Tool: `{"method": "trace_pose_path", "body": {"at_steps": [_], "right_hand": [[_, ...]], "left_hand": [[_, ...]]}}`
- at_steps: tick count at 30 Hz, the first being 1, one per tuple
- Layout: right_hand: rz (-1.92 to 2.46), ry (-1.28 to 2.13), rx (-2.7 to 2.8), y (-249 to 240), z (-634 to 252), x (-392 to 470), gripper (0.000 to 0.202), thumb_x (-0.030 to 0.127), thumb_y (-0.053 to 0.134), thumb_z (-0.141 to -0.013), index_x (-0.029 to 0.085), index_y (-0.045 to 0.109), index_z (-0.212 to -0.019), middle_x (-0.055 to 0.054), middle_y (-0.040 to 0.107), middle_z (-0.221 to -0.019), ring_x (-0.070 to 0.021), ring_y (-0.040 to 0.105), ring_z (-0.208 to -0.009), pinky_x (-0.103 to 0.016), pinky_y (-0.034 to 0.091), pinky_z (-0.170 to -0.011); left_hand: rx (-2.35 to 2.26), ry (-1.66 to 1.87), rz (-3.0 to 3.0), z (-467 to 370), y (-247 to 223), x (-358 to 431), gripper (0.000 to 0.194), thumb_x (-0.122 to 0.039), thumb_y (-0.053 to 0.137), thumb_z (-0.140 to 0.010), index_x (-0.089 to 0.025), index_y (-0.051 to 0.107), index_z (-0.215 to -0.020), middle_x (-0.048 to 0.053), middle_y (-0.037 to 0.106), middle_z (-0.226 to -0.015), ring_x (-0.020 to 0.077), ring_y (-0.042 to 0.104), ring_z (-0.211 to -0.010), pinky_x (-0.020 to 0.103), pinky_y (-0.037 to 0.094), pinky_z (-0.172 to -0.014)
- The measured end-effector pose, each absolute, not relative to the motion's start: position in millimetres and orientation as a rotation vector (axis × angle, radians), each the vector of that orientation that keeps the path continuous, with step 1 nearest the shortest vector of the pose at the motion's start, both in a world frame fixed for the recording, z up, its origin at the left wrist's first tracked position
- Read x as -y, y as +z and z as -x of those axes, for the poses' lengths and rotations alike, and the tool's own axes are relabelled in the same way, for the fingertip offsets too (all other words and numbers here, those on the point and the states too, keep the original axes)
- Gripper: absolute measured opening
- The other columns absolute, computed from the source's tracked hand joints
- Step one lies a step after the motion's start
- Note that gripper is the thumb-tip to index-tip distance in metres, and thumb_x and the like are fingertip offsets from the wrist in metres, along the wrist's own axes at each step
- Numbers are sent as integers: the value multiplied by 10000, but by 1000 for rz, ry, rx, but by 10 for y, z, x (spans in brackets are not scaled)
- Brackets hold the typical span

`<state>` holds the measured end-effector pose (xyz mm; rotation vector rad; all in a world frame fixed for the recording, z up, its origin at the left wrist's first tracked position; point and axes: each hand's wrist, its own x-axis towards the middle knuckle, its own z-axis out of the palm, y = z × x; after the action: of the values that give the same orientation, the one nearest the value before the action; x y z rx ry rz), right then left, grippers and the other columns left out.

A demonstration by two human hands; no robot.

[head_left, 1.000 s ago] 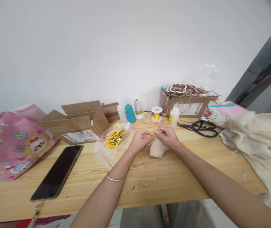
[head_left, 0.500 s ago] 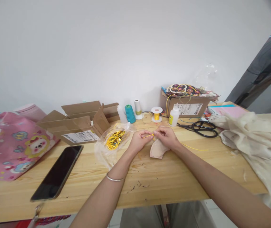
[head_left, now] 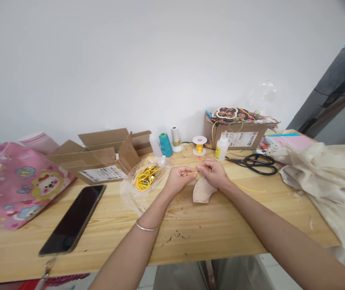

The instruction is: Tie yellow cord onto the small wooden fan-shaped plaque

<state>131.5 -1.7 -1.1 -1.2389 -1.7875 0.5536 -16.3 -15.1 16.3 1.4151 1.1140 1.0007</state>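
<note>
Lengthwise, the beige piece (head_left: 202,191) points nearward; yellow cord (head_left: 190,173) runs crosswise.

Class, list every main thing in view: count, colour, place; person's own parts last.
table: one, tan, foreground
flat piece: one, beige, centre
loose cord: uncounted, yellow, trailing right
cord bundle: one, yellow, in clear plastic bag
phone: one, black, left
patterned bag: one, pink, far left
cardboard boxes: two, brown, back left, back right
thread cones: two, teal and white, back
spool: one, white, back centre
bottles: two, whitish, back centre
scissors: one, black, right
sheets: uncounted, pink-blue, back right
cloth: one heap, cream, far right
wall: one, white, behind
bracelet: one, silver, left forearm
trouser legs: two, grey, bottom
left hand: one, centre
right hand: one, centre
</note>
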Motion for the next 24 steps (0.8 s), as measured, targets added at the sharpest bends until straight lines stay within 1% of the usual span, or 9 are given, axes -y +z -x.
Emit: {"method": "trace_pose_path", "body": {"at_steps": [5, 13, 17, 21, 24], "right_hand": [[1241, 597, 1735, -30, -1308, 21, 295, 382, 448, -685, 128, 578, -609, 18, 456, -485, -76, 373, -457, -192, 274, -428], [1238, 657, 1680, 48, -1288, 49, 248, 334, 484, -649, 123, 555, -541, 30, 407, -448, -67, 332, -435, -193, 258, -422], [1272, 875, 1585, 80, -1318, 40, 286, 378, 500, -630, 120, 541, -516, 37, 393, -427, -61, 319, -414, -191, 243, -401], [1230, 1011, 1419, 131, -1367, 51, 352, 432, 488, -635, 120, 522, -477, 51, 322, -398, -49, 272, -389, -191, 200, -377], [1161, 1158, 1335, 186, -1389, 94, 332, 420, 492, -642, 117, 546, -520, 63, 262, -397, -40, 225, -374, -191, 166, -361]], "left_hand": [[-1105, 1019, -1426, 181, 146, 141, 234, -294, 631, -525, -119, 604, -677, -18, 566, -524, 50, 421, -439, 179, 318, -453], [-1145, 1033, -1443, 189, 128, 126, 213, -286, 630, -526, -111, 611, -646, -26, 543, -475, 43, 394, -421, 173, 307, -441], [-1141, 1043, -1419, 205, 101, 108, 221, -293, 623, -534, -113, 611, -662, -5, 578, -534, 55, 427, -453, 180, 326, -464], [-1166, 1043, -1375, 220, 91, 99, 238, -311, 614, -541, -114, 612, -675, 12, 595, -565, 69, 451, -471, 187, 330, -468], [-1177, 1035, -1380, 219, 90, 100, 236, -313, 614, -540, -117, 617, -671, 8, 594, -555, 66, 449, -466, 184, 326, -464]]}}
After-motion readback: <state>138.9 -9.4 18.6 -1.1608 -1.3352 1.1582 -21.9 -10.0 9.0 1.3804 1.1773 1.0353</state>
